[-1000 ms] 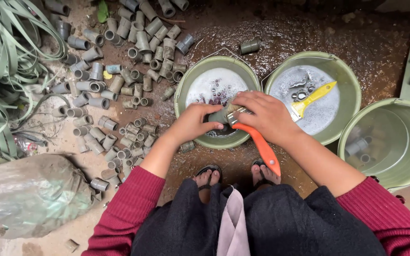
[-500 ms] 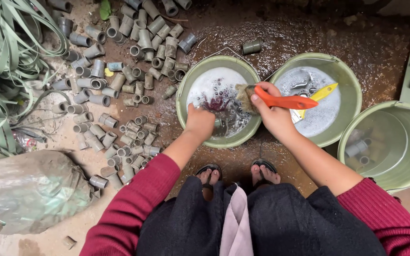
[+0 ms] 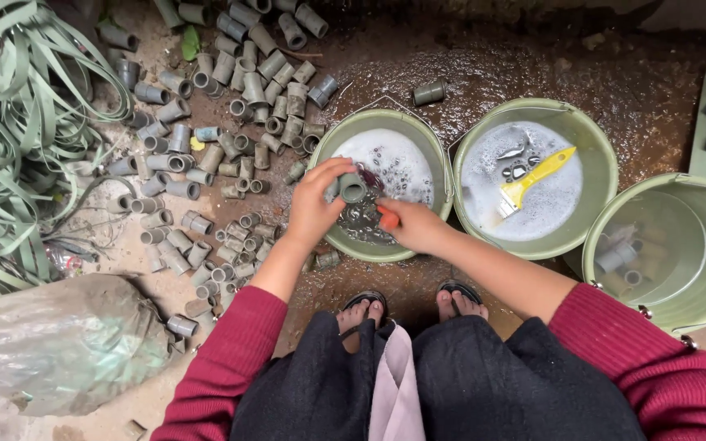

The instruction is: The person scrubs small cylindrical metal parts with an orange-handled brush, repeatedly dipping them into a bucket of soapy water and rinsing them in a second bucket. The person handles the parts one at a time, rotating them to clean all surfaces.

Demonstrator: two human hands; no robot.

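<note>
— Grey plastic, wet and soapy: that is what we have in our left hand (image 3: 314,208), a short pipe fitting (image 3: 351,189) held over the near bucket (image 3: 439,163) of foamy water.

— How are the fingers placed on it?

— Our left fingers (image 3: 332,169) are curled round its outer wall, closed on it, with the open mouth turned up toward us. Our right hand (image 3: 415,226) is closed round an orange handle (image 3: 388,220); the working end is hidden behind the fitting, so we cannot tell what it touches.

— How do we judge it will handle?

— Light and stiff, we think; it should not give under a squeeze or break easily. The suds probably make it slippery, so a wrap around the barrel looks safer than a pinch at the rim.

— And around us?

— A second bucket (image 3: 602,175) just beside the first holds foam and a yellow brush (image 3: 534,177). A third bucket (image 3: 700,220) to the right has a few fittings in clearer water. Many more grey fittings (image 3: 206,163) lie scattered on the muddy ground to our left, near a tangle of green strapping (image 3: 18,131).
</note>
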